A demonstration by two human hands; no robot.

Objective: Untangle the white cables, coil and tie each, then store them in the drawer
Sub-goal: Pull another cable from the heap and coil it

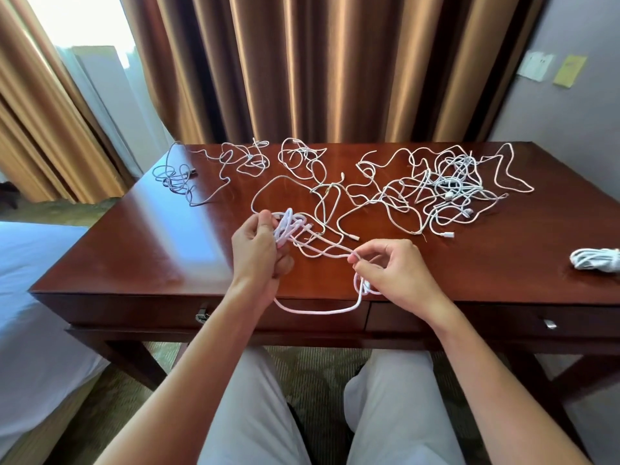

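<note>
My left hand (pixel 260 250) grips a small bunch of coiled white cable (pixel 288 224) above the desk's near middle. From that bunch the same cable runs right to my right hand (pixel 391 270), which pinches it between thumb and fingers; a slack loop (pixel 318 311) hangs below both hands over the desk's front edge. Behind the hands, several loose white cables lie tangled on the desk, the densest heap (pixel 449 186) at the right. A finished tied coil (pixel 595 260) rests at the far right edge. Two shut drawers (pixel 335 317) sit under the desktop.
The dark wooden desk (pixel 167 256) stands before brown curtains (pixel 318 68). A grey cable (pixel 176 177) lies at its back left corner. Metal drawer handles (pixel 201 315) show on the front. A bed (pixel 30 297) is at the left; my knees are under the desk.
</note>
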